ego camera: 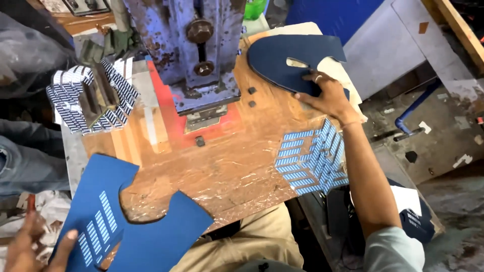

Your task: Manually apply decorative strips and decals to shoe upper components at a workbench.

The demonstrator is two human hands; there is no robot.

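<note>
The right hand (326,95) reaches far, fingers spread flat on a dark blue cut sheet (282,60). The left hand (30,247) pinches a blue sheet with silver stripes (126,221) near the bench (227,166).

There is only one view, from the person's head. It looks steeply down and forward, quite near, over the lap onto the wooden worktable (237,171), up to the blue press (201,45) at the far edge.

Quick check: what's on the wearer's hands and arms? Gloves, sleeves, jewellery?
No gloves: both hands bare. The right hand wears a ring on one finger, and a pale grey-blue sleeve is pushed up past the elbow, forearm uncovered. The left hand shows no ring or sleeve in view.
</note>
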